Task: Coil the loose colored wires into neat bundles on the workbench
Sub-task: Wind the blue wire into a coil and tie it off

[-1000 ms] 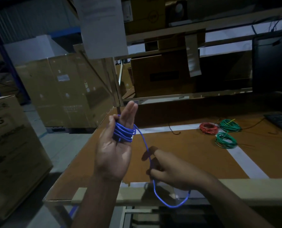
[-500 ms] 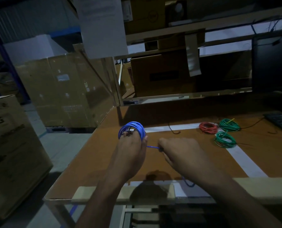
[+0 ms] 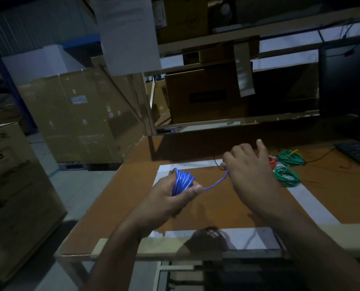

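Slack is nearly gone: I see left hand [image 3: 170,201] now gripping blue coil [image 3: 182,181], right hand [image 3: 246,175] pinching its short tail, so finishing looks close.

I see a brown table [image 3: 133,198] with white tape lines [image 3: 313,204]. Lying on it at far right: two green wire coils [image 3: 291,158] [image 3: 286,177], a red coil [image 3: 272,162] partly hidden, and a keyboard [image 3: 358,151] at the edge.
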Motion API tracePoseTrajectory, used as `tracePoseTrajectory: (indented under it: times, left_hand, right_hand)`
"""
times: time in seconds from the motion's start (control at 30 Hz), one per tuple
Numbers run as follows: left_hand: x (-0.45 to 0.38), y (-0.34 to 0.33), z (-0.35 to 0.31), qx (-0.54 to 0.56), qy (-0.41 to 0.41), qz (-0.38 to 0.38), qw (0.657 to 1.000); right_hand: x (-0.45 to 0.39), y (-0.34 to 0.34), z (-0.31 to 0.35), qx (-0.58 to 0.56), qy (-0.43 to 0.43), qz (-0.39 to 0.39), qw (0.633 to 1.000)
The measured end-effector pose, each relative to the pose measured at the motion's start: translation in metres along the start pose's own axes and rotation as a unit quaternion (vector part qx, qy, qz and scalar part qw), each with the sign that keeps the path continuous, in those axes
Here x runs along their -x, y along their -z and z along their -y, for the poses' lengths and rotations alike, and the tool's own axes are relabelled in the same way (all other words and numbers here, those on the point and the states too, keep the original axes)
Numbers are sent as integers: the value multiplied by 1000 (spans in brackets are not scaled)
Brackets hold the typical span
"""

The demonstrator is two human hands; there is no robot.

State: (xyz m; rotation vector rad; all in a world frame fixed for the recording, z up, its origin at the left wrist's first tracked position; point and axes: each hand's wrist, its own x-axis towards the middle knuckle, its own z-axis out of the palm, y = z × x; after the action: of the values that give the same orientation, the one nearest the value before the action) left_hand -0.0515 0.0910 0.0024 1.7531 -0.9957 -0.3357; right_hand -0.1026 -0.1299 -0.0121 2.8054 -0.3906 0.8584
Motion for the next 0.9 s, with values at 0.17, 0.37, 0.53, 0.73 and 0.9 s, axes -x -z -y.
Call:
tracePoseTrajectory:
  times: [0.17, 0.37, 0.53, 0.73, 0.9]
  left_hand:
    - [1, 4, 1, 94, 5, 44, 995]
    - [-9, 17, 15, 318, 30, -97, 943]
    - [-15, 14, 15, 494, 45, -135, 858]
    - [-6, 6, 8, 537, 29, -34, 842]
    - [-12, 0, 2, 525, -69, -143, 836]
  right_hand:
    - [-8, -5, -3, 5, 4, -36, 999]
    - [0, -7, -3, -40, 106, -142, 983]
    - [9, -6, 10, -355, 29, -93, 930]
    - [19, -7, 24, -570, -77, -159, 803]
    - [25, -20, 39, -487, -112, -54, 865]
